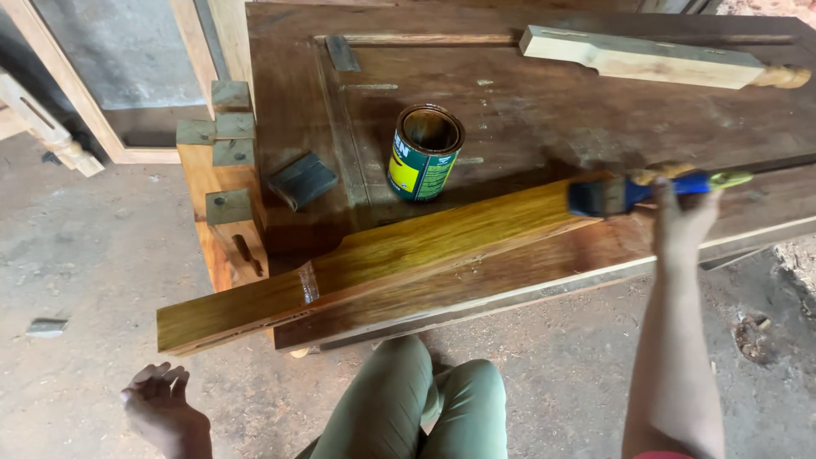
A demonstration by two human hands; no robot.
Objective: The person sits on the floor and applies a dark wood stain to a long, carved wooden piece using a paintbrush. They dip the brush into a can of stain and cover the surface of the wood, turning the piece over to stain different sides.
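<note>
**Wet plank, brush at its upper end**

Lower left of frame: our left hand (161,408), fingers apart, holds nothing. Centre: the plank (374,259), glossy with fresh coating, lies on the dark surface (527,102); its long axis climbs from lower left to upper right. We judge it stiff, fairly heavy and slippery where wet, best gripped on uncoated edges. Above it, an open tin (425,153). Right: our right hand (680,217), clamped on the blue-handled brush (633,194).

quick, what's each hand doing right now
Left hand: open, holding nothing, hanging above the floor.
Right hand: closed on the paintbrush, bristles on the glossy plank.
</note>
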